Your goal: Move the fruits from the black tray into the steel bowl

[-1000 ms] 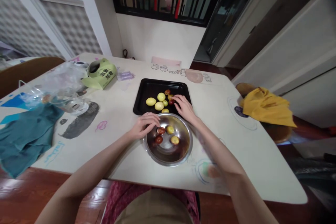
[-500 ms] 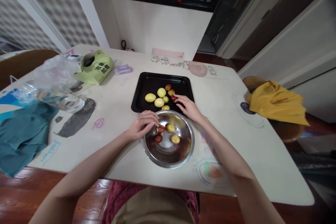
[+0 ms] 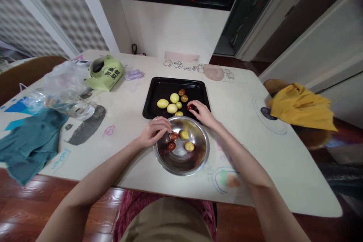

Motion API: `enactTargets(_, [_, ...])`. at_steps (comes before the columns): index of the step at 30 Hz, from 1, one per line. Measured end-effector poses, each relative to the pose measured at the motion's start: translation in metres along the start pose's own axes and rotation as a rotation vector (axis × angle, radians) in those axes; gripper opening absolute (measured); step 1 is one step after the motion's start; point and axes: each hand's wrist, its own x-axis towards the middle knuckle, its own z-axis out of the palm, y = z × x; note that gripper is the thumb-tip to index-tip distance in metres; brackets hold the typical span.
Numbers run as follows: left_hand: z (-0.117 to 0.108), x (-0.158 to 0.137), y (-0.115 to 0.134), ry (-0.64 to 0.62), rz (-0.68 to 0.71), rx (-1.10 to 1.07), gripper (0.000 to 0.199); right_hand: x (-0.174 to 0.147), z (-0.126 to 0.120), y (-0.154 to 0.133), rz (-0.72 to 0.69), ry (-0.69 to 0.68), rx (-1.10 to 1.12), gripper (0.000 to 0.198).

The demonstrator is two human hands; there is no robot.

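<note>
My right hand (image 3: 202,113) reaches over the near right part of a black tray (image 3: 149,94), its fingers around a small dark red fruit (image 3: 190,108). Beside it in the tray lie several yellow lemon-like fruits (image 3: 162,103), a small green one (image 3: 179,104) and two small brownish ones (image 3: 181,92). At the left rim of a steel bowl (image 3: 181,166), my left hand (image 3: 154,132) rests with fingers loosely bent and the thumb apart. Its fingertips are close to a reddish-brown fruit (image 3: 174,136) in the bowl. Also inside are a dark red fruit (image 3: 171,146) and two yellowish ones (image 3: 189,146).
On the left of the white table (image 3: 124,170) are a green paper carton (image 3: 109,73), a clear plastic bottle (image 3: 73,107), plastic bags (image 3: 64,77) and a teal cloth (image 3: 36,140). A yellow cloth (image 3: 302,106) hangs over a chair on the right.
My right fingers have closed around the dark red fruit, which has shifted slightly right. My left hand stays at the bowl. The view has moved a little.
</note>
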Motion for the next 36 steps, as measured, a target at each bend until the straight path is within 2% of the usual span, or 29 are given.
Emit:
enactTargets(3, [0.000, 0.001, 0.000, -0.001, 0.011, -0.002, 0.027, 0.001, 0.001, -0.002, 0.003, -0.018, 0.009, 0.019])
enactTargets(10, [-0.001, 0.002, 0.003, -0.029, 0.015, 0.016, 0.031, -0.001, -0.002, 0.002, 0.043, -0.050, -0.015, 0.034])
enactTargets(17, [-0.002, 0.002, 0.003, -0.043, 0.018, 0.025, 0.032, -0.003, -0.005, 0.007, 0.144, -0.012, -0.064, 0.028])
enactTargets(22, [-0.002, 0.002, 0.003, -0.037, 0.016, 0.027, 0.034, -0.003, -0.004, -0.001, 0.113, -0.028, 0.009, 0.032])
enactTargets(25, [-0.002, 0.003, 0.004, -0.042, 0.019, 0.032, 0.032, -0.004, -0.005, -0.011, 0.132, -0.068, -0.014, 0.028])
enactTargets(28, [-0.002, 0.003, 0.004, -0.040, 0.023, 0.034, 0.032, -0.004, -0.012, -0.024, 0.133, -0.050, -0.051, 0.027])
enactTargets(33, [-0.003, 0.003, 0.004, -0.055, 0.020, 0.028, 0.031, -0.010, -0.035, -0.065, -0.005, 0.038, -0.037, 0.028])
enactTargets(36, [-0.003, 0.003, 0.005, -0.056, 0.006, 0.036, 0.031, -0.017, -0.039, -0.096, -0.108, -0.089, 0.015, 0.027])
